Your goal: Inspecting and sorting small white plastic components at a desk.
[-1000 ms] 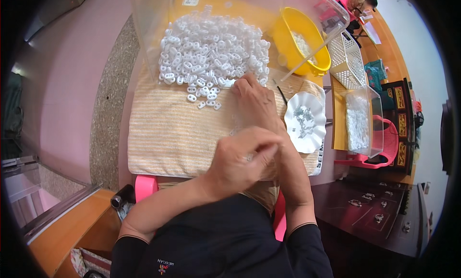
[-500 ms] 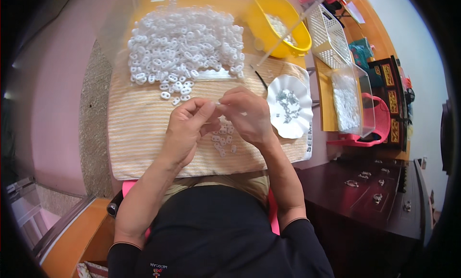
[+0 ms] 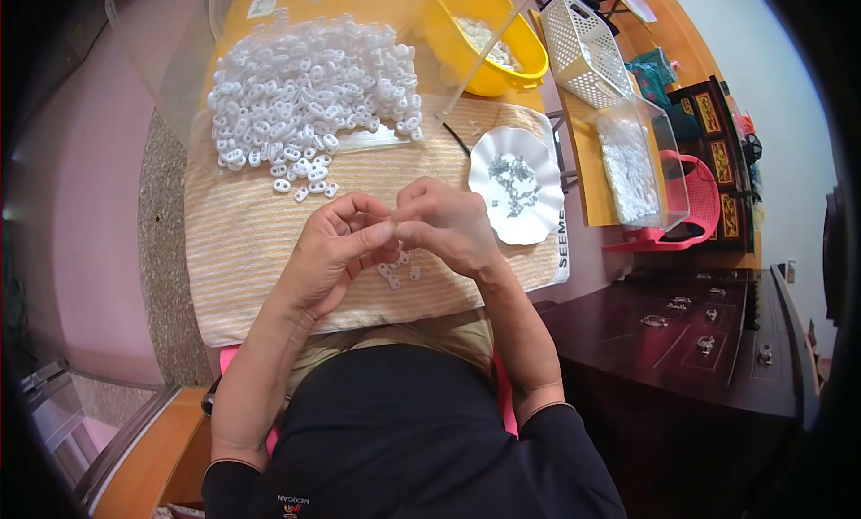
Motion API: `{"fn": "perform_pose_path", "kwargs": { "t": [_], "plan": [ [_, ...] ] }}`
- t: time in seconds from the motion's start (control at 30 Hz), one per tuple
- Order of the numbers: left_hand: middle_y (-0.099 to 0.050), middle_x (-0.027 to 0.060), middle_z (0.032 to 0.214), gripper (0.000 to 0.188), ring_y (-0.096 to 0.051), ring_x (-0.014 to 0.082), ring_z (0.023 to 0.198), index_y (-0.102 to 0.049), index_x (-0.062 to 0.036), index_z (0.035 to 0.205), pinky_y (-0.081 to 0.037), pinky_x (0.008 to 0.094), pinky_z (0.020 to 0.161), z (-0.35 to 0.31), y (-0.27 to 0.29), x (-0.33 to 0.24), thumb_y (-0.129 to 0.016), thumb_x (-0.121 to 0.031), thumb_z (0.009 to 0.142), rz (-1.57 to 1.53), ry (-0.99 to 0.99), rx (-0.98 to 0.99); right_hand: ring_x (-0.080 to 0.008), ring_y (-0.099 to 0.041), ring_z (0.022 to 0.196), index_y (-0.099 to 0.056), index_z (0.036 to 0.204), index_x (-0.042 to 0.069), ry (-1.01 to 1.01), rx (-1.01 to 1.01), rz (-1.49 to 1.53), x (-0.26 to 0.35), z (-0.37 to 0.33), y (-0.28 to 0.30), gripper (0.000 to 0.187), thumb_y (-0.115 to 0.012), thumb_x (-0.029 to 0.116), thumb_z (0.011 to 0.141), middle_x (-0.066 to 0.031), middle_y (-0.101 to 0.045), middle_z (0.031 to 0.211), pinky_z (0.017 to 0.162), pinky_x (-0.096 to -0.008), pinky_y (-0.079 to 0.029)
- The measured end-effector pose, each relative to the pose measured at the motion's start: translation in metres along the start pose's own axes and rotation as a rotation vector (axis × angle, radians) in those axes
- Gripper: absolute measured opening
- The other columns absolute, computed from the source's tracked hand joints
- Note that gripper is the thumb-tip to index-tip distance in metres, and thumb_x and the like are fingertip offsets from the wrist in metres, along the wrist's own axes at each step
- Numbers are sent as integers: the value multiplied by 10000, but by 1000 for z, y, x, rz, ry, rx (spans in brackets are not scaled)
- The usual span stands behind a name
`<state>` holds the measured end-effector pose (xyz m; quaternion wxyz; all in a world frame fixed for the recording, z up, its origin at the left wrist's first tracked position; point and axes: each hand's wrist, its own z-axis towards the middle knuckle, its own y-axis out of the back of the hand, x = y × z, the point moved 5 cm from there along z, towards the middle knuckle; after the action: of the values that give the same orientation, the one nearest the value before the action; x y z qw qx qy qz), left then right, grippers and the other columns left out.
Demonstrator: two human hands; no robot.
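Observation:
My left hand [image 3: 334, 250] and my right hand [image 3: 448, 230] meet fingertip to fingertip above the striped towel [image 3: 247, 286]. Thumb and forefinger are pinched together on both, and whatever sits between them is too small and covered to make out. Beneath the fingers lie several small white two-holed plastic pieces [image 3: 395, 283], partly hidden by my hands. Farther off, a large heap of the same white pieces [image 3: 309, 93] spreads out, with a few loose at its near edge. Right of my right hand stands a white wavy-rimmed plate [image 3: 545, 209] with small grey bits [image 3: 513, 183] on it.
A yellow basin [image 3: 531, 69] with white pieces inside stands at the far right of the table. Beyond it are a white perforated basket [image 3: 583, 52], a clear bin of white pieces [image 3: 628, 174] and a pink chair [image 3: 704, 196]. Dark drawers [image 3: 673, 357] flank my right side.
The whole view has shifted, so the table things sit farther left. My right hand, blurred earlier, is now sharper, its fingertips still against my left ones.

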<state>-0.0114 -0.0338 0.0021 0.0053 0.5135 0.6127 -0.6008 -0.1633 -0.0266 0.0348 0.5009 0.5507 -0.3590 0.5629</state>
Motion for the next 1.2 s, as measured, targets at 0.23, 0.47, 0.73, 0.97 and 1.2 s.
{"fn": "perform_pose_path", "kwargs": {
  "t": [0.23,0.47,0.73,0.97,1.2],
  "plan": [
    [-665,53,887,238,-642,129,783,-613,-40,1070,-546,259,726,1,-1,6,-694,-40,846,-9,66,57,-91,-607,737,-672,1009,6,-55,-31,-37,10,-12,4,140,-655,-2,870,-70,-627,909,602,-218,-509],
    [-656,35,872,257,-637,112,761,-644,-20,1097,-557,249,717,2,2,9,-692,-32,844,48,36,15,-136,-619,662,-670,993,25,-44,-273,-711,18,-38,77,238,-658,-54,769,-66,-670,826,619,-281,-509],
    [-648,32,856,237,-634,104,746,-648,-14,1070,-562,246,722,1,2,10,-697,-33,839,52,36,-9,-284,-649,777,-681,957,63,-126,-154,-1220,10,-41,95,163,-658,85,797,-120,-676,868,713,-375,-512],
    [-647,35,833,232,-635,110,732,-647,-12,1054,-552,240,700,2,3,12,-706,-37,831,59,34,-19,-321,-640,837,-677,894,56,-169,-65,-1328,-2,-36,99,116,-614,111,813,-137,-673,866,754,-407,-500],
    [-645,35,834,226,-632,110,729,-648,-13,1045,-551,241,703,2,2,12,-707,-38,828,63,41,-16,-339,-646,778,-666,842,31,-144,-51,-1256,-6,-30,106,87,-612,73,788,-149,-671,821,708,-409,-510]
  ]
}}
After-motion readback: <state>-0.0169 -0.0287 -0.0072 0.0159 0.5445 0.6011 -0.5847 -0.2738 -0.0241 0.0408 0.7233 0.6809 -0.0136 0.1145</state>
